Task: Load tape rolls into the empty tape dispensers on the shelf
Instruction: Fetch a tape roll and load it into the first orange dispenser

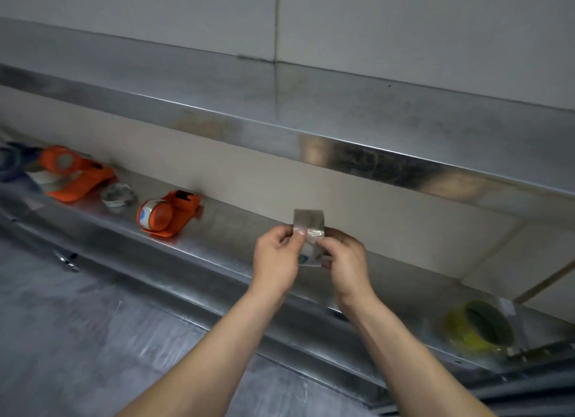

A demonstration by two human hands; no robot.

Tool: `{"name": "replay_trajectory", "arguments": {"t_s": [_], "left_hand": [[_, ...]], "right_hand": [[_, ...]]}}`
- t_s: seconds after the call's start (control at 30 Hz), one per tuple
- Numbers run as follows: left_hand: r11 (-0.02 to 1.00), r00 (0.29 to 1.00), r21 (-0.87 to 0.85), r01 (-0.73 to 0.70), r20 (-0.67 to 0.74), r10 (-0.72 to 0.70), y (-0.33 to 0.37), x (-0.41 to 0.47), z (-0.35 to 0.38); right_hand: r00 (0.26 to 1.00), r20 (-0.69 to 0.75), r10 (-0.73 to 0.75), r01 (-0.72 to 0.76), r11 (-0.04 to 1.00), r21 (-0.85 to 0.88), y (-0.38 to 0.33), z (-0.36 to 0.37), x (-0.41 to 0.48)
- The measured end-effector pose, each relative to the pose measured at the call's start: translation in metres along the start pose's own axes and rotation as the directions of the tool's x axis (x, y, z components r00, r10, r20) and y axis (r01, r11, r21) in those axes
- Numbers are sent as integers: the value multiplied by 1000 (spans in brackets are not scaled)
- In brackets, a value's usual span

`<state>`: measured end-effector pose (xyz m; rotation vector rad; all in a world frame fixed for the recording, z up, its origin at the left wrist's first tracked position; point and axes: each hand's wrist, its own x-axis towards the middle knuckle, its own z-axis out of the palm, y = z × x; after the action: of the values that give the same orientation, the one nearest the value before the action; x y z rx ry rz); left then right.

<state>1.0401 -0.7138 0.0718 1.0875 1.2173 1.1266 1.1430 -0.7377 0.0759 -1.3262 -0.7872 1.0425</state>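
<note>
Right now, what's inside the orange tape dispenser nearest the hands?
A clear tape roll sits in the orange tape dispenser. The round orange hub covers part of it, so how much tape is left cannot be seen.

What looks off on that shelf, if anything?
A crumpled tape wad lies loose on the shelf between the far orange dispenser and the near orange dispenser; looks like scrap. The clear tape roll in the left hand and right hand looks fine.

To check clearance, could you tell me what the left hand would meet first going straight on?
Probably the pale back wall behind the shelf; the left hand pinches the tape, depth unclear.
</note>
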Motion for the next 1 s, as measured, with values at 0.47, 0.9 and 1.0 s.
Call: {"name": "replay_trajectory", "arguments": {"t_s": [0.47, 0.9, 1.0], "left_hand": [[993, 1000, -112, -25, -5, 24, 9, -2, -122], [986, 990, -164, -27, -139, 4, 12, -13, -212], [986, 983, -161, -31, -185, 1, 19, -20, -224]], "right_hand": [[999, 36, -27, 25, 999, 33, 18, 121, -28], [953, 302, -7, 2, 1000, 19, 26, 200, -64], [919, 394, -21, 30, 999, -17, 26, 208, -63]]}}
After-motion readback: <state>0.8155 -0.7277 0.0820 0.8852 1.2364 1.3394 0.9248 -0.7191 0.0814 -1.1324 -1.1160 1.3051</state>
